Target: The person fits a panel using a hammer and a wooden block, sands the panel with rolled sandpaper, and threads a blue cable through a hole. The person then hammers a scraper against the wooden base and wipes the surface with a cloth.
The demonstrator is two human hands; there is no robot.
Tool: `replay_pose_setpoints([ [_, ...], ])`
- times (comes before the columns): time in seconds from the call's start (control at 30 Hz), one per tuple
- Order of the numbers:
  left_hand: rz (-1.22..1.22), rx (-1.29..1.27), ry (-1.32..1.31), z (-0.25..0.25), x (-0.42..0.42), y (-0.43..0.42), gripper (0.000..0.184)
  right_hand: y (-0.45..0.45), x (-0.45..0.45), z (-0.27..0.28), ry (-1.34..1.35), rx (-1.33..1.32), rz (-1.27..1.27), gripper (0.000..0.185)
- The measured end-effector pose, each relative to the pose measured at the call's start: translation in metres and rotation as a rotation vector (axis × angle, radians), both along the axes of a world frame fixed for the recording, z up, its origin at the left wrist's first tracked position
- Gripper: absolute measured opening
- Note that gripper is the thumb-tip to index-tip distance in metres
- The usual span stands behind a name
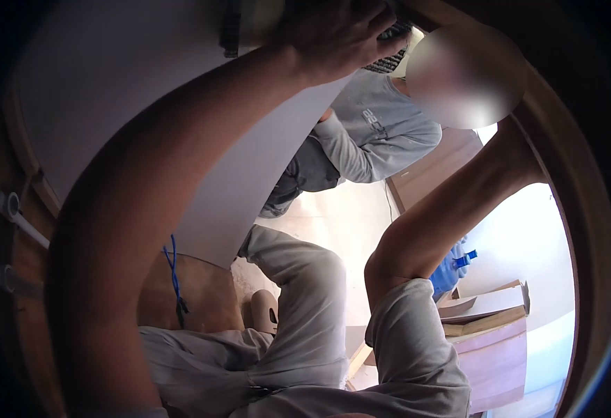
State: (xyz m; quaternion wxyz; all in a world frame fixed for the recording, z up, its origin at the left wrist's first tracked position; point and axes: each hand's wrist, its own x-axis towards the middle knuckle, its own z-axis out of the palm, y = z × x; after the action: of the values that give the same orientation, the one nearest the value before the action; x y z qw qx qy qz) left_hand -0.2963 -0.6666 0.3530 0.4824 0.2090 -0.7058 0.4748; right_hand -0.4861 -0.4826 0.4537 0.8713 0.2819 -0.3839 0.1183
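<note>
My left arm reaches up from the lower left, and my left hand is at the top, by the upper edge of a large pale panel. Its fingers are bent beside a dark ribbed or woven piece. The hand's shadowed underside hides what it grips. Another dark ribbed strip stands left of the hand. A bare limb emerges from grey cloth on the right and passes behind a brown curved edge; its far end is hidden. I cannot make out my right hand.
A person in a grey sweatshirt is close beyond the panel. My grey trousers fill the lower middle. Blue cable hangs by a brown board. At right are a blue water jug and an open carton. White hinges line the left.
</note>
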Motion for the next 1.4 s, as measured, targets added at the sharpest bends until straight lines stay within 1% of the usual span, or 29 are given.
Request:
replay_pose_setpoints([
  [0.03,-0.035,-0.058,0.043,-0.002,-0.002,-0.003,0.044,0.003,-0.010,0.013,-0.003,0.009,-0.005,0.070],
  [0.13,-0.031,-0.122,0.094,0.000,-0.003,-0.007,0.043,0.003,-0.020,0.020,-0.012,0.041,0.000,0.070],
  [0.17,-0.083,-0.127,0.090,-0.001,-0.001,-0.009,0.042,0.003,-0.028,0.027,-0.012,0.048,0.015,0.070],
  [0.2,-0.051,-0.107,0.082,0.001,0.001,-0.010,0.042,0.001,-0.015,0.015,-0.012,0.047,0.031,0.070],
  [0.27,-0.017,-0.054,0.058,-0.003,-0.002,-0.008,0.041,0.002,-0.022,0.022,-0.024,0.057,0.035,0.070],
  [0.3,-0.014,-0.133,0.099,-0.002,-0.003,-0.009,0.040,0.001,-0.017,0.022,-0.024,0.061,0.030,0.070],
  [0.37,-0.050,-0.091,0.117,-0.004,-0.004,-0.010,0.039,-0.002,-0.008,0.009,-0.022,0.063,0.023,0.070],
  [0.5,-0.187,-0.003,0.084,-0.027,0.010,-0.008,0.037,-0.005,-0.019,0.020,-0.024,0.043,0.029,0.070],
  [0.53,-0.172,-0.004,0.074,-0.041,0.012,-0.012,0.051,-0.006,-0.018,0.019,-0.025,0.041,0.032,0.070],
  [0.6,-0.142,-0.007,0.055,-0.067,0.015,-0.021,0.086,-0.009,-0.018,0.020,-0.025,0.034,0.039,0.069],
  [0.63,-0.129,0.022,0.034,-0.074,0.020,-0.017,0.074,-0.009,-0.014,0.016,-0.026,0.032,0.038,0.069],
  [0.8,-0.107,0.035,0.013,-0.086,0.022,-0.019,0.066,-0.012,-0.009,0.013,-0.018,0.013,0.059,0.069],
  [0.97,-0.089,0.086,-0.029,-0.078,0.026,-0.013,0.063,-0.022,-0.001,0.005,-0.008,-0.011,0.071,0.069],
  [1.07,-0.142,0.100,-0.134,-0.063,0.027,-0.019,0.063,-0.023,0.003,0.000,0.002,-0.012,0.093,0.069],
  [1.1,-0.172,0.065,-0.149,-0.055,0.029,-0.019,0.062,-0.025,0.004,0.000,0.004,-0.012,0.099,0.069],
  [1.2,-0.160,0.067,-0.192,-0.041,0.029,-0.017,0.064,-0.027,0.006,-0.002,0.010,-0.003,0.109,0.069],
  [1.23,-0.135,0.052,-0.216,-0.034,0.027,-0.018,0.071,-0.027,0.006,-0.003,0.012,0.001,0.112,0.069],
  [1.33,-0.154,0.073,-0.137,-0.004,0.012,-0.019,0.075,-0.027,-0.001,0.003,0.019,0.007,0.116,0.069],
  [1.37,-0.162,-0.010,-0.035,0.010,0.006,-0.021,0.073,-0.028,-0.001,0.004,0.019,0.005,0.112,0.069],
  [1.4,-0.122,-0.086,-0.005,0.022,0.003,-0.022,0.062,-0.027,0.002,0.000,0.020,0.007,0.108,0.069],
])
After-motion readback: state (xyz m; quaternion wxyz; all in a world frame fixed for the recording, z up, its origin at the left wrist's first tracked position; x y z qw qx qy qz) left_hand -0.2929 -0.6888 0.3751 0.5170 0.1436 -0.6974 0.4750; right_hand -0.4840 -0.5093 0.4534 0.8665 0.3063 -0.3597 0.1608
